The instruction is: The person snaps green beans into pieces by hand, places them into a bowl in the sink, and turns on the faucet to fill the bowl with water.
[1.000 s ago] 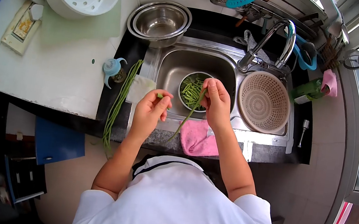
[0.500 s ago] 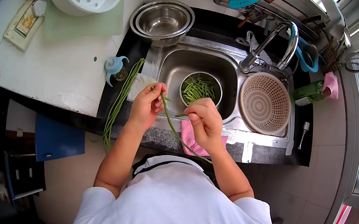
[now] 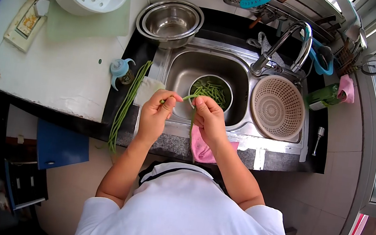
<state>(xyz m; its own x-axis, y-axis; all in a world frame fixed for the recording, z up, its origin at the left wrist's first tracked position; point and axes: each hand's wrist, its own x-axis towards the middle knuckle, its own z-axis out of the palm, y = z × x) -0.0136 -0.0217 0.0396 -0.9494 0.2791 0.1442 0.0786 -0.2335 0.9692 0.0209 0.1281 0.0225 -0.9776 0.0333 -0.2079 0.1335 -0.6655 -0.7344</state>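
The left hand [image 3: 154,113] slants toward one o'clock, the right hand [image 3: 208,121] toward eleven, nearly meeting. Fingers of both pinch one long green bean [image 3: 190,97], stretched between them near the bowl's [image 3: 230,102] eight o'clock rim, its tail hanging toward six.

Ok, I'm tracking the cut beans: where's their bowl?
In the head view, the bowl sits in the sink, left of the colander, just beyond the right hand.

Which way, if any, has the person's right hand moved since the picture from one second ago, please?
Yes: judged against the sink, the right hand has moved leftward and toward the sink's front edge.
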